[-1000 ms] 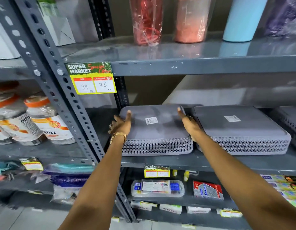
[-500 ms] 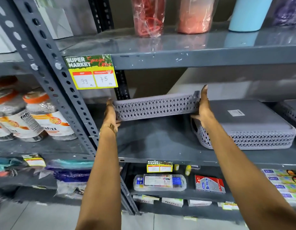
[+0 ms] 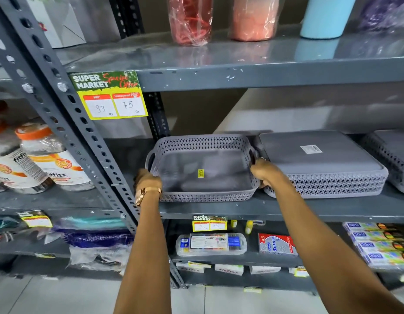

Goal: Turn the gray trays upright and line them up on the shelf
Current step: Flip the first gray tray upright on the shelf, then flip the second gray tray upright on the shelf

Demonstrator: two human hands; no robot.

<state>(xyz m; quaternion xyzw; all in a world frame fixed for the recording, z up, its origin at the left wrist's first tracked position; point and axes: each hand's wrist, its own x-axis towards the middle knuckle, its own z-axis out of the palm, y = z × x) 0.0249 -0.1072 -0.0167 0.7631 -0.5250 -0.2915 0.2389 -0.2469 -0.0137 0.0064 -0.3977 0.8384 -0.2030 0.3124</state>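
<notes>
A gray perforated tray [image 3: 203,168] sits upright on the middle shelf [image 3: 287,209], its open side up and a small yellow sticker inside. My left hand [image 3: 147,181] grips its left front corner and my right hand [image 3: 266,172] grips its right edge near the handle. Just to the right, a second gray tray [image 3: 321,164] lies upside down with a white label on its base, touching my right hand. A third gray tray [image 3: 393,159] is partly cut off at the right edge; it also looks upside down.
A slanted perforated steel post [image 3: 67,118] stands left of the tray, with a price tag [image 3: 108,96] on the shelf above. Jars [image 3: 49,159] fill the left bay. Wrapped bottles [image 3: 189,19] stand on the top shelf. Boxed goods [image 3: 211,243] lie below.
The left tray was upside down a second ago, was lifted and tipped on edge half a second ago, and now rests upright on the shelf with both hands still on it.
</notes>
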